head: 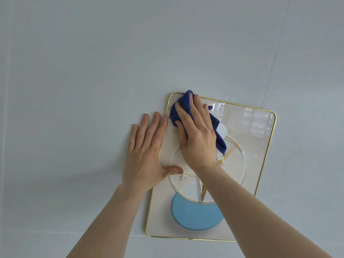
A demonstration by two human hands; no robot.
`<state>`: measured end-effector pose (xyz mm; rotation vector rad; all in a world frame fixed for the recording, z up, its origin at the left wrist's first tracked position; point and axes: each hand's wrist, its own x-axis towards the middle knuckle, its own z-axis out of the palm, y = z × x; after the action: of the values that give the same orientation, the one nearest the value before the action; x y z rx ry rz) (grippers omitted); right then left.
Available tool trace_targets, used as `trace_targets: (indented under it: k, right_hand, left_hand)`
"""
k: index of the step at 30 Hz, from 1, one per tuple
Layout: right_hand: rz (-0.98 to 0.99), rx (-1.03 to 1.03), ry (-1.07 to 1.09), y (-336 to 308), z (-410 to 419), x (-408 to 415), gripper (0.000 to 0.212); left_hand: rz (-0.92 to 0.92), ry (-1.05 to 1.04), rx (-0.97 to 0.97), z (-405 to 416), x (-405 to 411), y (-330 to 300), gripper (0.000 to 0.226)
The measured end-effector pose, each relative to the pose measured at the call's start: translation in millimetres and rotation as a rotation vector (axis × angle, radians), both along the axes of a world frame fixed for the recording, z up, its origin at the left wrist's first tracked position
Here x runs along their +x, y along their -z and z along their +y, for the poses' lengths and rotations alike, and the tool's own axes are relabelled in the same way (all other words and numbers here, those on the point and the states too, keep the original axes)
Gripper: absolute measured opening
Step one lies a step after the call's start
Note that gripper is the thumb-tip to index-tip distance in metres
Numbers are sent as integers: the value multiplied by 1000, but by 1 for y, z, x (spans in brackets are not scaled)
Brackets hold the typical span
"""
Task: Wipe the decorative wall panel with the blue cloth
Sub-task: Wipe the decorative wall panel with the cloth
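The blue cloth (186,107) is pressed flat under the right hand (197,135) at the upper left corner of the gold-rimmed wall panel (247,146), whose left edge is braced by the open left hand (147,151); no writing is legible.

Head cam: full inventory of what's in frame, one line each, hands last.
decorative wall panel: 1, cream face with thin gold frame, hung tilted on the wall, centre-right of frame
light blue disc: 1, pale blue, on the panel's lower part
gold ring outline: 1, gold, circling the panel's middle
small white flowers: 2, white, inside the ring
blue cloth: 1, deep blue, bunched against the panel's upper left corner
wall: 1, pale grey-blue tiles, fills the background
left hand: 1, bare, flat across the panel's left edge
right hand: 1, bare, pressing the cloth on the panel
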<state>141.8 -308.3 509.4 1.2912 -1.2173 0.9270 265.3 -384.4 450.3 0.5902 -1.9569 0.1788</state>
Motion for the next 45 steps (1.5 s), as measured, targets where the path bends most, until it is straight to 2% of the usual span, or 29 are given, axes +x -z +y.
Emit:
trace_targets:
  k: [18,28,45]
  right_hand:
    - [295,183,-1,31,17,-18,33]
    - [351,232,32,42,29,-31,34]
    - [382,287,96,50,51,-44,34]
  left_hand:
    - [16,-22,-34,-1,1,1,142]
    - [21,-11,-56,-2,1,3,135]
    - [18,4,-22,4,7,0,135]
